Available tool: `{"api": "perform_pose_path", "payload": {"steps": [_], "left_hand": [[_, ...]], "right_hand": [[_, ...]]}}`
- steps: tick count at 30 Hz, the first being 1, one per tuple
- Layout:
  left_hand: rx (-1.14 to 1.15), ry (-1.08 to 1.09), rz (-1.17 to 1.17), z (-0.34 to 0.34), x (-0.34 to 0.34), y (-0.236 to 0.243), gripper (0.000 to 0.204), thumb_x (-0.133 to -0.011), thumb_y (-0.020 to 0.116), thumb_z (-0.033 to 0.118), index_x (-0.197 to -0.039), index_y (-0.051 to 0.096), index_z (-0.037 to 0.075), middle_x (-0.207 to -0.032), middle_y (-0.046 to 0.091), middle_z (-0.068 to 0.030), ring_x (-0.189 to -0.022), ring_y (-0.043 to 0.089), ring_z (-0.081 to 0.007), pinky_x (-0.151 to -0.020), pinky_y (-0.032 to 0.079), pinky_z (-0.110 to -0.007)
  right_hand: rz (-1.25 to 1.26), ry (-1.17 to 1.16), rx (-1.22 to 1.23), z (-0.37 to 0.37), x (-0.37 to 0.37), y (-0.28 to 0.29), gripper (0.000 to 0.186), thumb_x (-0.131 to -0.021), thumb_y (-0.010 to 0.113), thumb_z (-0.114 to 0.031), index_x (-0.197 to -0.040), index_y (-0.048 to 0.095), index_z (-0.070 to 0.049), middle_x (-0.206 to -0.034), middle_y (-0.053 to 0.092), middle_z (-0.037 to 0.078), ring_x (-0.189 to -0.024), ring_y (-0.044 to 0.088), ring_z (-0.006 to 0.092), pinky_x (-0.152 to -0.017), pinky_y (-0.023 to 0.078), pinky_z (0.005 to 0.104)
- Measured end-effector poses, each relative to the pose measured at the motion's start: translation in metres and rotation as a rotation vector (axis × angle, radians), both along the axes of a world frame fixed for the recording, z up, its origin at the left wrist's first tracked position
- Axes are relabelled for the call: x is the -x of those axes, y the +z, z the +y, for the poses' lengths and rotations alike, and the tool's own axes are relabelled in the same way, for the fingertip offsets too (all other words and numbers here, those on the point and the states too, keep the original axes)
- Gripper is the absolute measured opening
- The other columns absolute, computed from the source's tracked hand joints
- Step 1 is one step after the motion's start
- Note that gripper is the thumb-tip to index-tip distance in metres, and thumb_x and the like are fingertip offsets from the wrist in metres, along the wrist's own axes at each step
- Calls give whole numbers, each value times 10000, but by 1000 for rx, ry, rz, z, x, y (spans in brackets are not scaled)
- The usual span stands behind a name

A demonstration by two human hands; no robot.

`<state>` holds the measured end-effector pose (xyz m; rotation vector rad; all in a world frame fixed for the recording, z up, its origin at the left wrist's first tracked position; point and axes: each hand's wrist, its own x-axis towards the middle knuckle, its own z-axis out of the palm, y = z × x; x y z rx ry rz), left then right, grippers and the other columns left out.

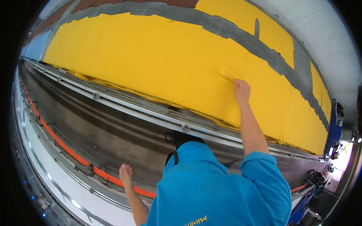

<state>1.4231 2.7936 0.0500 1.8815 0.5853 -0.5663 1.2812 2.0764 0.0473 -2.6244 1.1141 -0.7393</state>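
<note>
My right hand (242,89) is closed on a narrow yellow fabric flap (227,74), pinched over the long spread of yellow fabric (147,56). The fabric lies in panels on a grey surface (226,26), with a rumpled, overhanging near edge. My left hand (125,172) hangs at lower left, away from the fabric, its fingers curled with nothing visible in them.
A metal rail (128,107) runs along the fabric's near edge, beside a dark floor aisle (94,124). Behind me runs an orange bar (68,147) along a white table (49,162). Brown (173,3) and light blue (36,45) fabric lie farther off. Dark machinery (316,177) stands at right.
</note>
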Motion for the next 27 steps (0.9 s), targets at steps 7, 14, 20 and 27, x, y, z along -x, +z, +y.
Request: {"api": "perform_pose_path", "payload": {"steps": [7, 14, 20, 27], "left_hand": [[-163, -358, 341, 52, 88, -78, 353, -988, 579, 374, -927, 642, 32, -803, 635, -33, -668, 557, -111, -584, 468, -285], [-260, -358, 455, 2, 35, -14, 348, -989, 580, 365, -935, 643, 27, -801, 634, -31, -676, 559, -111, -594, 467, -284], [-125, -199, 251, -81, -89, 17, 346, -995, 574, 343, -1015, 649, 6, -861, 650, -50, -736, 583, -115, -631, 471, -275], [6, -359, 144, -189, -152, 36, 416, -1008, 552, 323, -1234, 607, -22, -1028, 668, -87, -906, 632, -154, -782, 499, -282]], "right_hand": [[-144, -121, 42, 55, -45, 15, 100, -875, 648, -81, -942, 676, -13, -934, 686, 131, -864, 645, 309, -785, 510, 397], [-293, -136, -112, 65, -138, 37, 86, -846, 663, -69, -932, 670, -59, -905, 666, 110, -887, 624, 305, -814, 479, 408], [-77, 471, -259, 72, -201, 23, 47, -856, 677, -56, -901, 687, -50, -875, 667, 106, -821, 626, 270, -752, 490, 369], [-420, 205, -42, 16, -320, 52, 71, -849, 665, -55, -918, 673, -67, -864, 659, 75, -849, 617, 274, -792, 453, 386]]}}
